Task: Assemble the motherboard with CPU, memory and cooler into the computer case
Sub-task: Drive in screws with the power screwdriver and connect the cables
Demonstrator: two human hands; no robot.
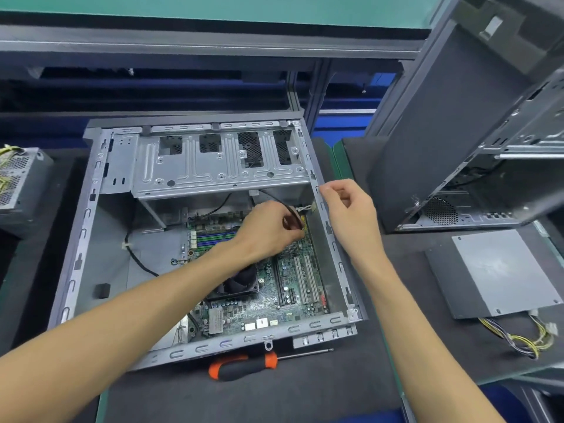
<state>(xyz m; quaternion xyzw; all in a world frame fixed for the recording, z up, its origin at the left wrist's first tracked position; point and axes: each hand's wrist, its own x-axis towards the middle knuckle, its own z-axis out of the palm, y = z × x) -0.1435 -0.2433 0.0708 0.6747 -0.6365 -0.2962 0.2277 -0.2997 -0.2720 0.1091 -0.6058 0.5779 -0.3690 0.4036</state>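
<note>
- Screwdriver [244,364] with orange-and-black handle lies nearest me on the dark mat [244,398], just in front of the computer case [76,270].
- Motherboard [268,288] sits inside the case with its cooler [241,283] mounted.
- I see my left hand [268,233] pinching a thin cable [294,210] over the board's far right corner.
- My right hand [351,215] hovers at the case's right wall, fingers curled; whether it grips anything I cannot tell.

A: Open computer case [91,227], access from above?
B: Bare floor left of motherboard [293,288]. Far end roofed by drive cage [213,160].
A: Obstructions?
B: Black cable [137,261] crossing the floor; cooler [241,282] mid-board; both forearms over it. Screwdriver [244,366] against near wall.
</note>
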